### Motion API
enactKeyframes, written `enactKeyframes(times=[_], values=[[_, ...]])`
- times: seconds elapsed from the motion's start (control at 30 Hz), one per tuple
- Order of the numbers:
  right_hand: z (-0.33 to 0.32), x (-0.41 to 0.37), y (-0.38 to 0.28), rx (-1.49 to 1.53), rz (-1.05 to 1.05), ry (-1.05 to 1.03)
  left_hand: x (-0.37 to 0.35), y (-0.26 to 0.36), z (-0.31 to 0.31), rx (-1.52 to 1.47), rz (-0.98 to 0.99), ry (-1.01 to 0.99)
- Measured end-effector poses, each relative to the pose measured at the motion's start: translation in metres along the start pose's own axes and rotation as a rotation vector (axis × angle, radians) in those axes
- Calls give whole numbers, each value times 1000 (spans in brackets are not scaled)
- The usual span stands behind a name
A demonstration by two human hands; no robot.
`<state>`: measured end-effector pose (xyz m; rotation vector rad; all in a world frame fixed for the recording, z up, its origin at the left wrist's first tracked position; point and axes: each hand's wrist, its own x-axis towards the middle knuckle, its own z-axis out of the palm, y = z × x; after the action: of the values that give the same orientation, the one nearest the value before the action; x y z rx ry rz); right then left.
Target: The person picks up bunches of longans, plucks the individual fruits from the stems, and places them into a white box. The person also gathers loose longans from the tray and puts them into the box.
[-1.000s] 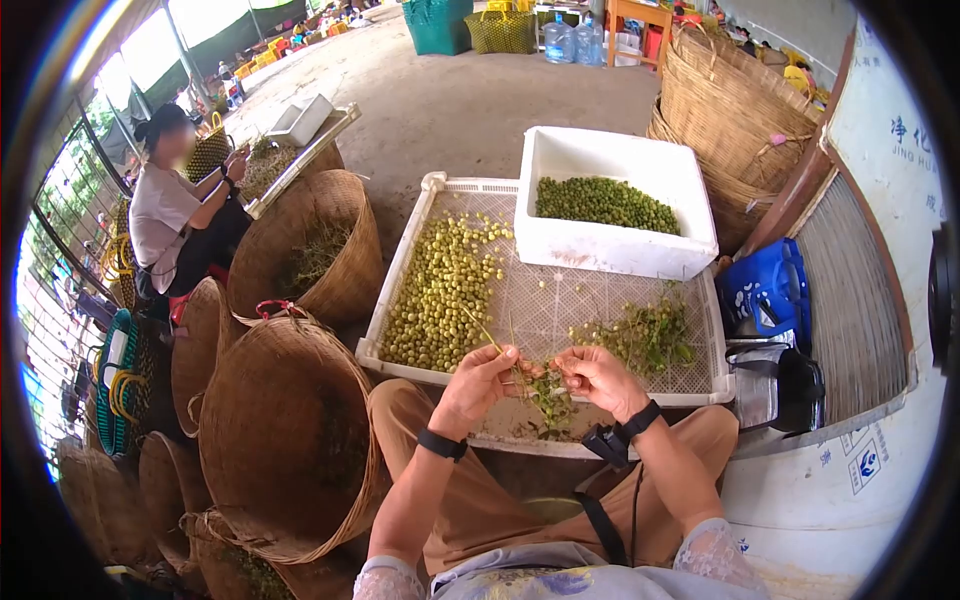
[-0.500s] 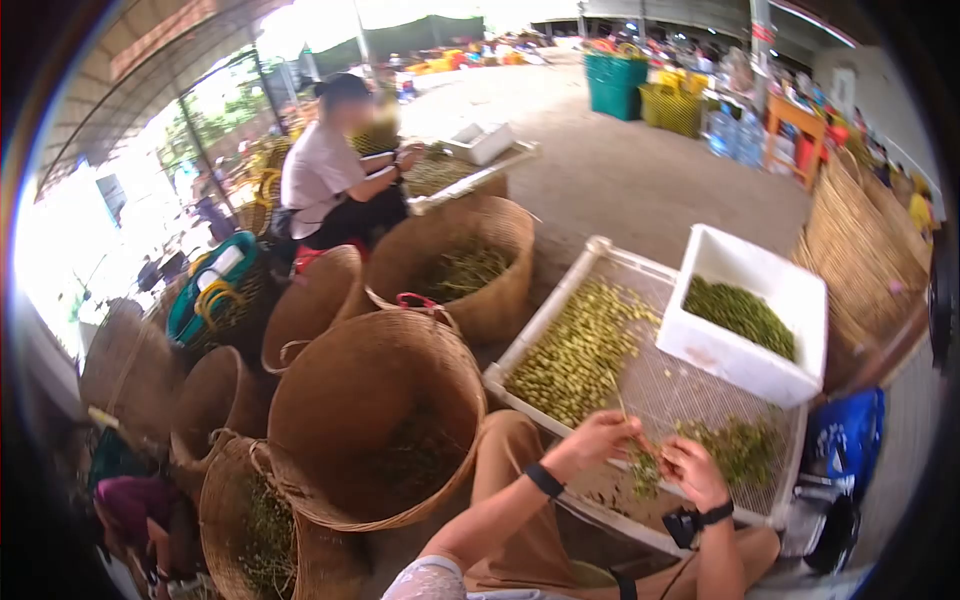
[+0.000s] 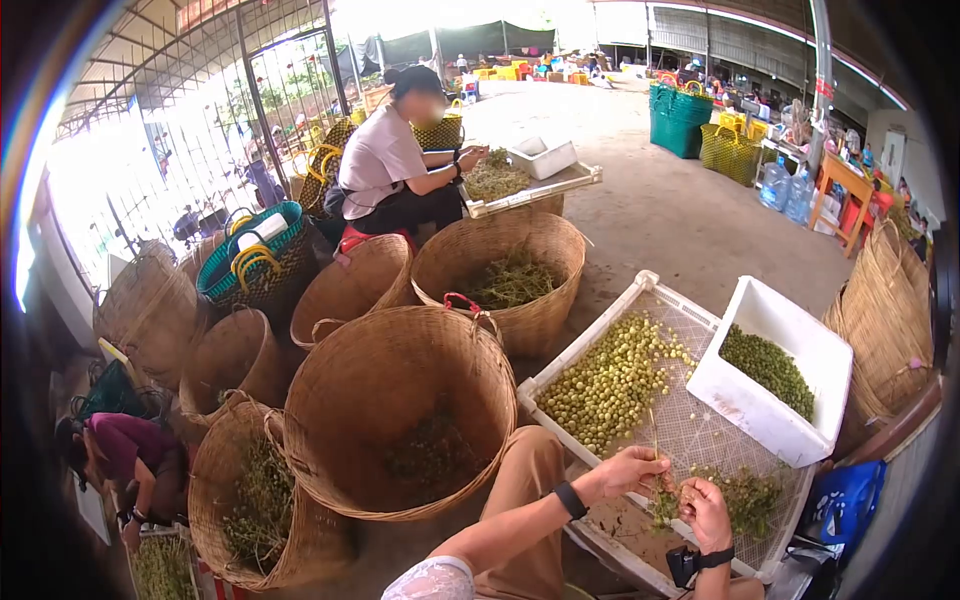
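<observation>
My left hand (image 3: 632,474) is closed on a thin stem with a leafy sprig (image 3: 663,505) hanging below it. Close by on the right, my right hand (image 3: 705,508) has its fingers pinched at the sprig's side; what they hold is too small to make out. Both hands are over the near part of a white mesh tray (image 3: 690,440). Round yellow-green fruits (image 3: 610,385) lie in a pile on its left side, and a heap of leafy stems (image 3: 745,500) is right of my right hand. A white foam box (image 3: 745,410) with small green fruits (image 3: 770,370) stands on the tray's right.
Large wicker baskets, the nearest (image 3: 400,350) with scraps inside, stand left of my knee. Behind them a seated person (image 3: 390,160) works at another tray (image 3: 535,190). Another person (image 3: 130,450) bends at lower left. A blue bag (image 3: 845,505) lies right of the tray.
The view has shifted, so most of the scene appears further right and some of it lower. Both hands remain close together by the sprig over the tray.
</observation>
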<state>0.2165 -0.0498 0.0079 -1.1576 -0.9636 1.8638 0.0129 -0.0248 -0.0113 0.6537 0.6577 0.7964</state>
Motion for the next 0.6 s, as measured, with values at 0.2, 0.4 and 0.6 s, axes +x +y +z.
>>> enactKeyframes(times=[0.2, 0.4, 0.6], values=[[9, 2, -7, -705, -200, 172, 2, -7, -3, 28, -30, 8], [-4, 3, 5, -1014, -539, 219, -8, -2, 9, 114, 0, 49], [1, 6, 10, -967, -524, 395, -2, -8, 16, 55, 23, 88]])
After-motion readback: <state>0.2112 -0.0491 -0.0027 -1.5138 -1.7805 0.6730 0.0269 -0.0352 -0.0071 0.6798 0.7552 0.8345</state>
